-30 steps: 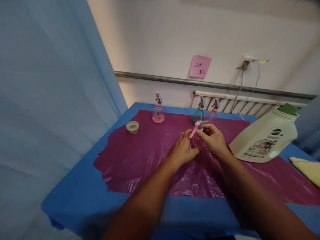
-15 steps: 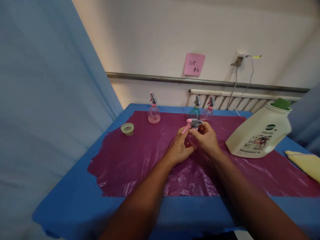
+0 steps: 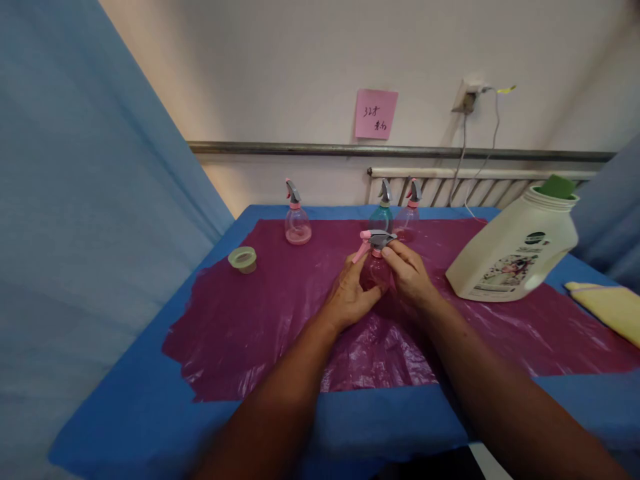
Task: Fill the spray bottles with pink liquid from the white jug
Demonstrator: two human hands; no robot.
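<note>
A clear spray bottle [image 3: 376, 270] with a pink and grey trigger head stands upright between my hands over the purple plastic sheet [image 3: 270, 300]. Round the bottle's body my left hand [image 3: 349, 293] is closed, thumb at the front. My right hand [image 3: 409, 272] grips the grey back of the trigger head with thumb and fingers. Just behind are a teal spray bottle [image 3: 382, 215] and another clear one [image 3: 407, 217] with a pink collar. Farther left stands a spray bottle [image 3: 299, 225] with pinkish liquid at its bottom.
A large cream jug [image 3: 510, 250] with a green piece [image 3: 557, 187] in its mouth stands at right, beside a folded yellow cloth [image 3: 607, 310]. At left sits a small pale-green cup [image 3: 243, 260]. Blue cloth [image 3: 125, 393] covers the table; a metal pipe [image 3: 300, 149] crosses the wall.
The whole view has shifted slightly. Both hands stay on the same spray bottle; my right hand's fingers have shifted on the trigger head, and more of the bottle's body shows.
</note>
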